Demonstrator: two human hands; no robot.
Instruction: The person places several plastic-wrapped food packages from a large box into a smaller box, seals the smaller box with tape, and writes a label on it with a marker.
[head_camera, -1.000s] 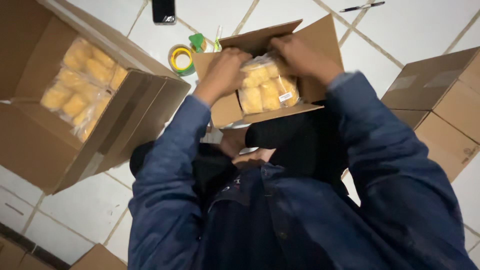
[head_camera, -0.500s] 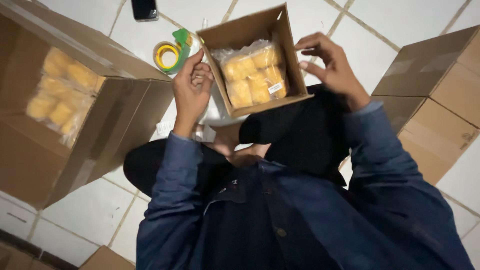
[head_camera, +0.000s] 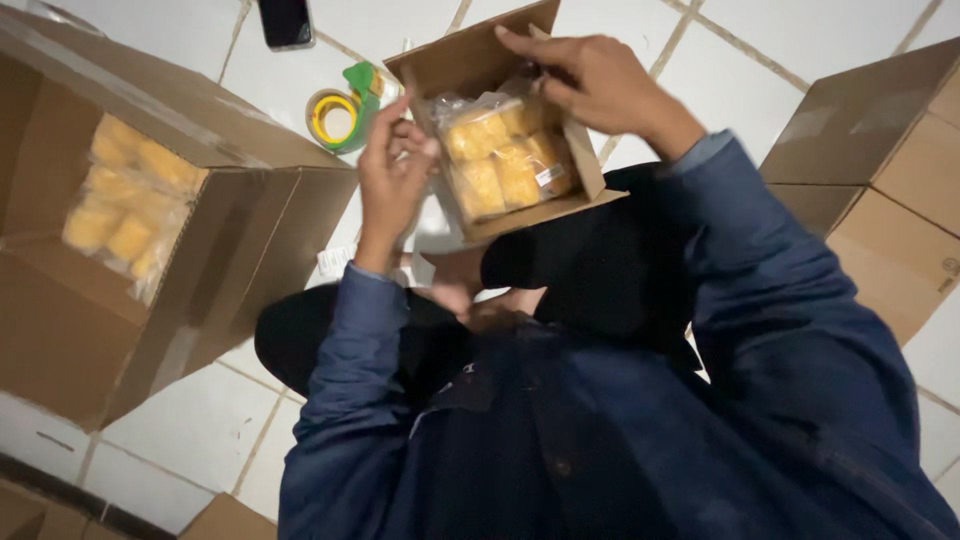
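Surrounding the work, a large open carton (head_camera: 150, 230) holding bagged yellow pieces is seen at the left on the white tiled floor (head_camera: 800, 30), a closed carton (head_camera: 880, 170) at the right, and a green tape dispenser (head_camera: 345, 110) with a dark phone (head_camera: 285, 20) beyond it. Nothing is set between the hands and the small cardboard box (head_camera: 500, 130), which is held above the lap (dark trousers and blue sleeves fill the foreground). A clear bag of yellow pieces (head_camera: 500, 160) is seen inside it. The left hand (head_camera: 395, 180) is laid against the box's left wall, its fingers (head_camera: 385, 125) loosely curled. The right hand (head_camera: 590, 85) is pinched on the far upper flap.
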